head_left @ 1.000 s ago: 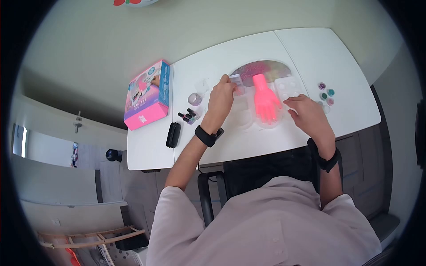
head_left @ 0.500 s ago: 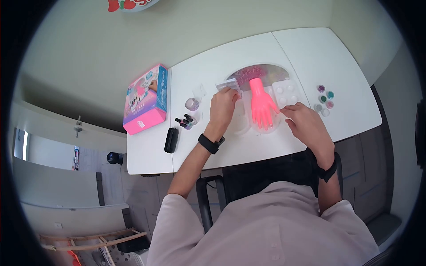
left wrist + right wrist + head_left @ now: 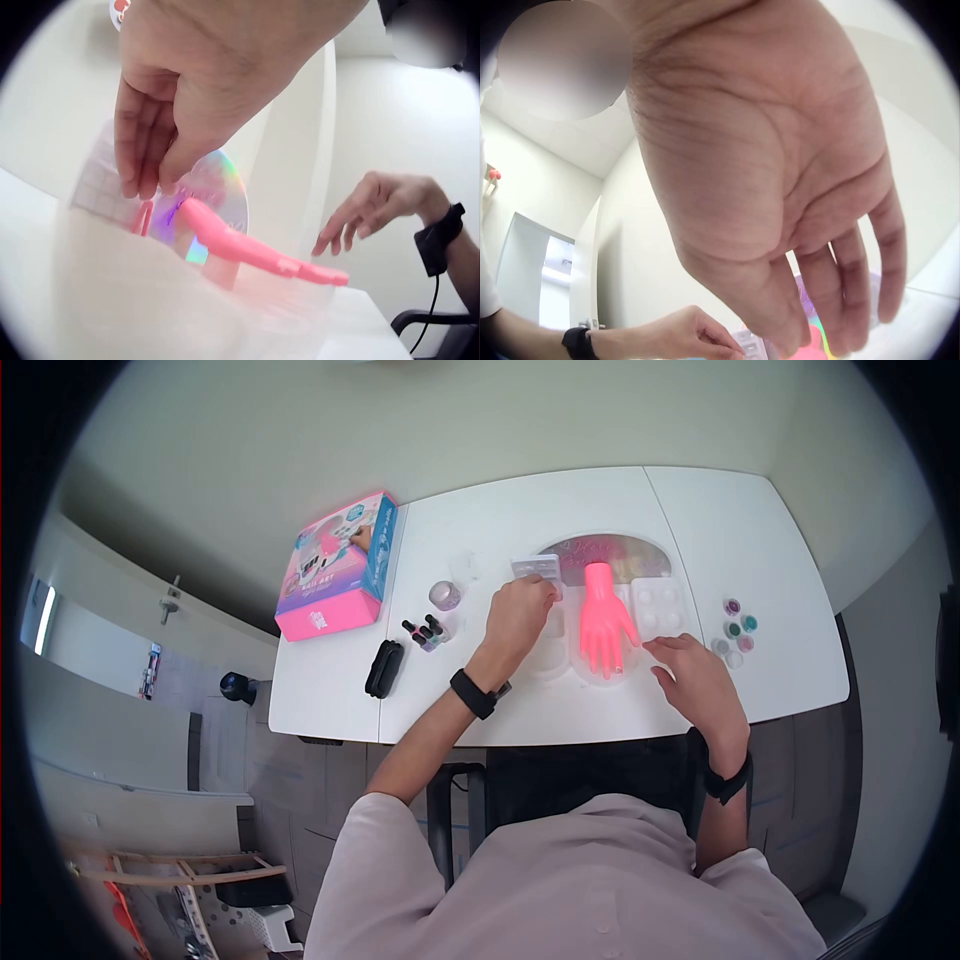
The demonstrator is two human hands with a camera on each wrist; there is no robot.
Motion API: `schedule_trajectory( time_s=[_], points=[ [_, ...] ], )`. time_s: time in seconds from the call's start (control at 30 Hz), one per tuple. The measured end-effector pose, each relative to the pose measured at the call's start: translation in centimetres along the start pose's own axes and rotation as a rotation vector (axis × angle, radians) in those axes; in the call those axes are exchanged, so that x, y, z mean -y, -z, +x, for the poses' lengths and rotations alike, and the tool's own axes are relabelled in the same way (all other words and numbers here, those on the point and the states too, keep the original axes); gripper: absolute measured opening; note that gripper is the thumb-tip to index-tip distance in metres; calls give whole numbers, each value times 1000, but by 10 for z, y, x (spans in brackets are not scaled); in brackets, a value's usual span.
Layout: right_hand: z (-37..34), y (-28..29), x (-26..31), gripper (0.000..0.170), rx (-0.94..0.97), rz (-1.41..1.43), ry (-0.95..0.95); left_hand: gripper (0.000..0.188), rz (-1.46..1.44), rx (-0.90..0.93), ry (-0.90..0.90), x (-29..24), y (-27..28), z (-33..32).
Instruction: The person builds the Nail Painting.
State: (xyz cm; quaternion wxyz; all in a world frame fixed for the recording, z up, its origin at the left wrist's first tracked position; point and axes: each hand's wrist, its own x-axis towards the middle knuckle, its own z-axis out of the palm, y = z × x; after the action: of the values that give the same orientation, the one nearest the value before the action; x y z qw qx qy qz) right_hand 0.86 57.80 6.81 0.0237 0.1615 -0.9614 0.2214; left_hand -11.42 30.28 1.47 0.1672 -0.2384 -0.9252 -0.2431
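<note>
Pinching the clear case [image 3: 536,565] between bunched fingers and thumb of the left hand [image 3: 517,622]. Flanking the pink model hand [image 3: 603,622], set before the shiny panel [image 3: 640,558]. Hovering just beside it with the right hand [image 3: 703,685], fingers bent, slightly apart, near 6 small pots [image 3: 733,630].

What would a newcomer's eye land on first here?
Surely the vivid pink model hand, in the middle of the white table, fingers toward the person. Next, probably the pink, purple and blue box at the far left. The shiny half-round sheet behind the model hand also stands out.
</note>
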Motion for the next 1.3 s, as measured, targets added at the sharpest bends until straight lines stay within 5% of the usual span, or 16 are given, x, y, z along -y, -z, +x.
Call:
schedule_trajectory(
  time_s=[0.2,0.4,0.47,0.53,0.67,0.73,0.97,1.2,1.3],
  points=[
    [-2,-6,-11,34,-74,-9,82,21,-46,-94,180,52,88,27],
    [-1,2,-5,34,-72,21,63,52,367,340,362,146,78,21],
    [-3,4,-5,34,-58,19,70,70,353,659,453,156,66,22],
    [-1,-2,-11,33,-30,19,57,45,271,603,374,170,58,18],
    [-2,0,-2,29,-26,90,74,29,273,626,355,166,56,21],
    [-4,5,-3,26,-59,73,73,24,242,407,193,155,57,20],
    [-2,8,-2,27,-84,36,143,43,-173,249,19,39,70,-26],
    [0,9,-2,26,-89,21,158,34,-79,223,-194,35,22,-37],
    [0,10,-5,25,-118,28,152,34,-130,240,-141,38,14,-36]
  ],
)
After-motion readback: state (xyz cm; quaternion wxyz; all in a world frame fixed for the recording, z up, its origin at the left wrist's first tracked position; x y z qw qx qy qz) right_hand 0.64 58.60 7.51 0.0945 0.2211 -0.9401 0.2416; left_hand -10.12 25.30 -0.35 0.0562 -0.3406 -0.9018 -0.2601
